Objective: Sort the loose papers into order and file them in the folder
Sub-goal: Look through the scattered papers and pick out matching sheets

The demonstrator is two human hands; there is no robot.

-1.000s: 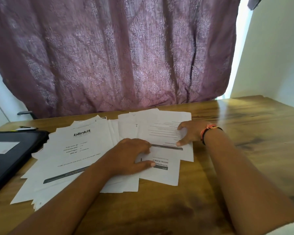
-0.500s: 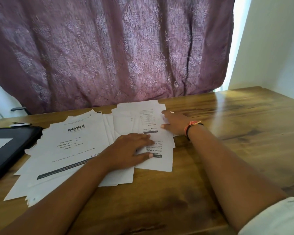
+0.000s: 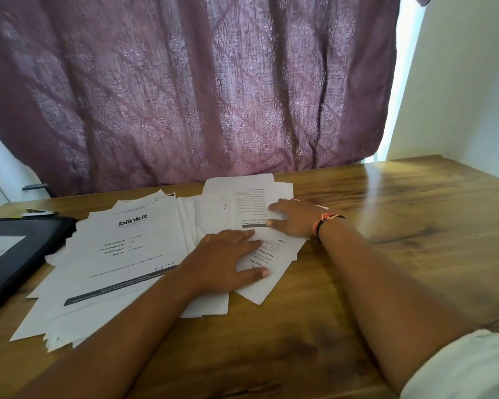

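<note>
Several loose white printed papers (image 3: pixel 133 254) lie fanned out across the wooden table; the largest on top reads "blinkit". A black folder (image 3: pixel 15 254) with a white label lies at the left edge, partly under the sheets. My left hand (image 3: pixel 228 260) rests flat with spread fingers on the right part of the pile, its thumb on a tilted sheet (image 3: pixel 274 266). My right hand (image 3: pixel 294 221) presses flat on the printed sheets behind it, fingers straight and pointing left. An orange and black band circles that wrist.
The wooden table (image 3: pixel 401 226) stretches bare to the right and towards me. A purple patterned curtain (image 3: pixel 199 90) hangs right behind the far table edge. A small black and white object (image 3: pixel 38 213) lies beyond the folder.
The right-hand sheets have slid left and bunched together under my hands. The front sheet has turned to a tilt. My right hand has moved left along with them.
</note>
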